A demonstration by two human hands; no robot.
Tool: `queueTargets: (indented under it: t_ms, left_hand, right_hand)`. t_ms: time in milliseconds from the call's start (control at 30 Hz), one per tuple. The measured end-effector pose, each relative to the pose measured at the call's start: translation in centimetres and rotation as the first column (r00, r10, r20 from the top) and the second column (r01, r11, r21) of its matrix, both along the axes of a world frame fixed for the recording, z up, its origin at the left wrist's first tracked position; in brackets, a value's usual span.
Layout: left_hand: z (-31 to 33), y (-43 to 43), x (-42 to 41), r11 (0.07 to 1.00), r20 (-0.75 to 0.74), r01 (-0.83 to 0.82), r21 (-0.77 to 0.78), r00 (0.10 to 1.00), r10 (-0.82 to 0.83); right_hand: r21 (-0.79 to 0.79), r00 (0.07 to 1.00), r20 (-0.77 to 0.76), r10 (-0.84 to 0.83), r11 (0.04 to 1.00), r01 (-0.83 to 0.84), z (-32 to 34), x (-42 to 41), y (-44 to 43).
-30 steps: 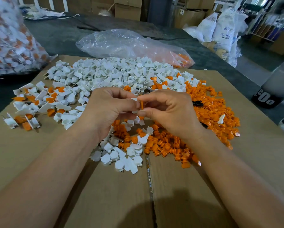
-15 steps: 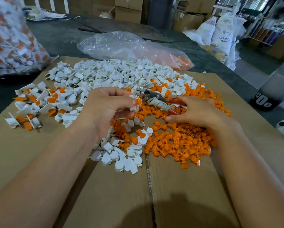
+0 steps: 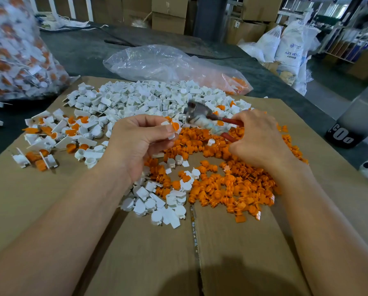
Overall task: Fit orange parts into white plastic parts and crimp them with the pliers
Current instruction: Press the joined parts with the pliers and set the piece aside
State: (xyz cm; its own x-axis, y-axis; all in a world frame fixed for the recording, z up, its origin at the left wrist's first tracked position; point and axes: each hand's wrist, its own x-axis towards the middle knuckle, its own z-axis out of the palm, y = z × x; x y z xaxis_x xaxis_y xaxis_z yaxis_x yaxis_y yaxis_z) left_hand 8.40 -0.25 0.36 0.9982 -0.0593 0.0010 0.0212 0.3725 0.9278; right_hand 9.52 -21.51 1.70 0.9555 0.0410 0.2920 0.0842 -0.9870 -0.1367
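The left hand [image 3: 140, 146] holds a fitted part [image 3: 171, 136] raised above the far left edge of the orange pile [image 3: 232, 189], probably so that the tool can reach it freely. Its fingers [image 3: 155, 120] and thumb pinch the white body from the near side. The orange insert [image 3: 175, 126] sticks out past the fingertips on the side facing the pliers [image 3: 198, 115], left bare, as I judge, for the crimp.

The right hand [image 3: 257, 139] is over the far side of the orange pile, its fingers curled round the red handles and gripping them. The metal head is blurred and points at the part. It lies just beside the insert, but I cannot tell whether it touches, nor how the jaws stand. The step in hand looks like bringing the pliers onto the insert.

The white pile [image 3: 146, 99] lies beyond the orange pile, within easy reach. Finished pieces [image 3: 50, 137] lie well to the left of the orange pile, likely to keep done work apart from loose stock. All rest on cardboard [image 3: 50, 199] on the bench [image 3: 82, 52].
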Motion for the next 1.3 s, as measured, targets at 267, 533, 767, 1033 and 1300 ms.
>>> queueTargets:
  t_ms: [267,533,767,1033,1300]
  left_hand:
    - [-0.4,-0.1,0.4,0.993,0.05,-0.108,-0.044,0.993,0.111]
    - [-0.4,-0.1,0.5,0.977,0.055,-0.157,-0.146,0.985,0.166]
    - [-0.5,0.0,0.6,0.973,0.037,-0.162,-0.163,0.985,0.17]
    - [-0.6,-0.1,0.7,0.975,0.04,-0.176,-0.139,0.982,0.183]
    - [-0.4,-0.1,0.6,0.97,0.028,-0.192,-0.147,0.98,0.198]
  right_hand:
    - [-0.046,0.975,0.207,0.087,0.996,-0.079,0.5,-1.1,1.1]
    - [0.057,0.976,0.144,0.162,0.984,-0.172,0.1,-1.5,2.5]
    - [0.027,0.984,0.071,0.164,0.986,-0.166,-0.5,-1.4,2.7]
    - [0.062,0.98,0.03,0.197,0.978,-0.199,-0.6,-1.5,3.0]
    - [0.082,0.977,-0.014,0.215,0.974,-0.213,-0.8,-1.6,3.2]
